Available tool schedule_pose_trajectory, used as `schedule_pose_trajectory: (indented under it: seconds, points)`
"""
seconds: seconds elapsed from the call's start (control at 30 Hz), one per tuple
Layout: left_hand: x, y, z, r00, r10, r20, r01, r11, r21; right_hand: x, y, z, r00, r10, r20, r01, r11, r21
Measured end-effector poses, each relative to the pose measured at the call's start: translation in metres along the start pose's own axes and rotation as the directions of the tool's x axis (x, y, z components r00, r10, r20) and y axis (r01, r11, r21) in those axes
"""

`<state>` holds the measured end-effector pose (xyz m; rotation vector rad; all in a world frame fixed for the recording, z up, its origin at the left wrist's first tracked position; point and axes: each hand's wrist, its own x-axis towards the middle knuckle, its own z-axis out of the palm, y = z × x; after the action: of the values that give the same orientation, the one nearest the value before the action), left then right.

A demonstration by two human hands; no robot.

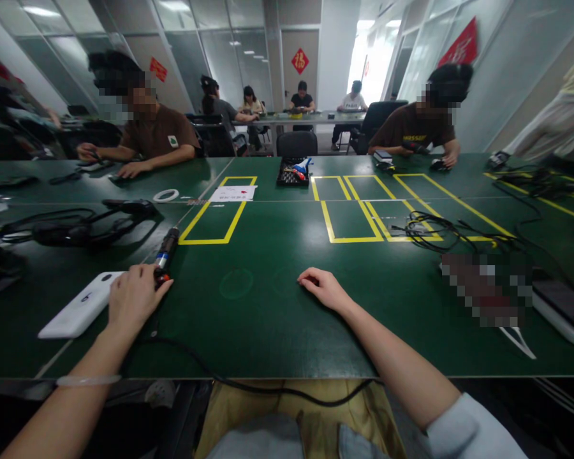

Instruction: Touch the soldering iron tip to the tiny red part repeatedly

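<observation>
My left hand [134,294] lies at the left, its fingers curled over the lower end of a black corded electric screwdriver [164,247]. A blue and white band and a bit of orange show on the screwdriver, which rests on the green table [268,319]. Under and beside this hand is a white phone-like slab [82,305] with a dark oval near its top. My right hand [324,288] rests on the bare green surface with its fingers folded together, and nothing shows in them.
A black cable [287,392] hangs over the front edge. Yellow tape frames [205,242] mark the table. Farther off are a black tray of small parts [294,172], a white tape roll [166,196] and tangled cords [430,229]. Two people [155,131] sit opposite.
</observation>
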<state>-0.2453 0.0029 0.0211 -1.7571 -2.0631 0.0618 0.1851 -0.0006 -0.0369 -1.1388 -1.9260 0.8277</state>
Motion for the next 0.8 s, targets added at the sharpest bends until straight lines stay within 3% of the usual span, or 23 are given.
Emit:
schedule_pose_trajectory:
  seconds: [0.13,0.23,0.37,0.47,0.57,0.67,0.73,0.8]
  points:
    - [-0.002,0.007,-0.013,0.997,-0.033,0.073,0.036,0.999,-0.041,0.000,0.000,0.001,1.000,0.005,0.002,-0.005,1.000,-0.005]
    - [0.003,0.016,-0.023,0.995,-0.087,0.058,0.092,0.991,-0.093,0.000,-0.001,0.001,1.000,0.008,0.001,-0.008,1.000,-0.006]
    - [0.007,0.053,-0.035,0.997,0.007,0.083,0.019,0.951,-0.309,0.001,-0.003,0.000,1.000,0.024,0.005,-0.024,1.000,0.008]
    - [0.006,0.100,-0.045,0.964,0.239,0.117,-0.105,0.744,-0.659,0.001,-0.004,-0.001,1.000,0.028,0.008,-0.029,0.999,0.031]
    - [0.003,0.152,-0.057,0.871,0.482,0.097,-0.137,0.427,-0.894,0.001,-0.003,-0.001,0.999,0.031,0.009,-0.032,0.996,0.078]
    - [0.000,0.196,-0.066,0.755,0.650,0.087,-0.048,0.186,-0.981,0.001,-0.001,-0.002,0.999,0.044,0.013,-0.046,0.982,0.181]
    - [-0.004,0.217,-0.068,0.691,0.720,0.072,0.017,0.083,-0.996,0.002,-0.001,-0.003,0.999,0.047,0.023,-0.052,0.962,0.267]
    - [-0.008,0.230,-0.066,0.654,0.755,0.051,0.074,0.003,-0.997,0.002,-0.002,-0.003,0.998,0.037,0.047,-0.050,0.946,0.320]
